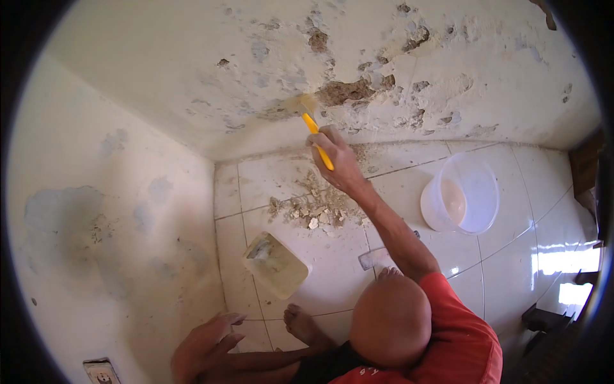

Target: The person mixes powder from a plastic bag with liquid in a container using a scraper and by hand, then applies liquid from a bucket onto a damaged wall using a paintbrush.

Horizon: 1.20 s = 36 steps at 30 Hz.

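Observation:
My right hand (336,160) is closed around the yellow handle of a brush (311,121). Its pale, blurred head touches the cream wall (173,96), just left of a large brown hole (345,93) in the damaged plaster. Paint has flaked off around there, leaving grey patches and several smaller pits. At the lower left, my left hand (211,342) hangs near my leg, fingers apart and holding nothing. Below the wall, crumbled plaster and paint chips (320,211) lie on the white tiles.
A rectangular tub (281,269) with grey residue stands on the floor between my hands. To the right is a translucent bucket (460,195). A flat, pale tool (377,258) lies by my foot. The left wall has a socket (102,371); dark furniture (585,166) borders the right.

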Motion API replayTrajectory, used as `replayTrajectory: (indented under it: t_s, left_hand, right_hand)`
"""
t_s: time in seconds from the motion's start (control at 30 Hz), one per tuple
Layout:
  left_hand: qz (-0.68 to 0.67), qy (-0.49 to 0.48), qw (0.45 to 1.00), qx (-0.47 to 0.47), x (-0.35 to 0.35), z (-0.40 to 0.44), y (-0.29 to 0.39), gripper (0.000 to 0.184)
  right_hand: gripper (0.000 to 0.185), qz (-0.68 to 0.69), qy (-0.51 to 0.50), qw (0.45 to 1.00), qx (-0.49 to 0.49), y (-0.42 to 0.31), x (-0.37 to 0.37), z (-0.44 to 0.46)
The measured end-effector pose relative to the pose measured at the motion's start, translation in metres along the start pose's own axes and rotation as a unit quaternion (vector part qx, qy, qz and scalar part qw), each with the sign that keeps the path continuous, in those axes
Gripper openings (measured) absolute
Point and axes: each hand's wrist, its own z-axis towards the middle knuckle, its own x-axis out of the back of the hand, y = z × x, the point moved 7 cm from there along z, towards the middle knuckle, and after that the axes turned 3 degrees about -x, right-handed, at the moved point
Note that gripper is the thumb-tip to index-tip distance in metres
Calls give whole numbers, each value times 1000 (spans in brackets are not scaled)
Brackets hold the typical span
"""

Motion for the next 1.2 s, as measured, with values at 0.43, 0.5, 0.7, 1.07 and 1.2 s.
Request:
replayTrajectory:
  t_s: [0.43, 0.5, 0.7, 1.07, 1.2]
  left_hand:
    - [-8, -3, 1000, 8, -1, -11, -14, 37]
    - [-2, 25, 999, -20, -1, -9, -13, 38]
    - [-21, -2, 999, 45, -5, -11, -22, 38]
    - [-3, 7, 1000, -19, -2, 0, -13, 38]
    - [-12, 17, 1000, -24, -3, -8, -20, 39]
  right_hand:
    - [29, -165, 104, 977, 91, 11, 18, -1]
    - [28, -144, 8, 985, 92, 2, 12, 4]
    - [24, -160, 23, 985, 60, 25, 93, 2]
    - [23, -151, -55, 985, 57, 24, -21, -21]
    - [19, -51, 34, 998, 17, 71, 56, -31]
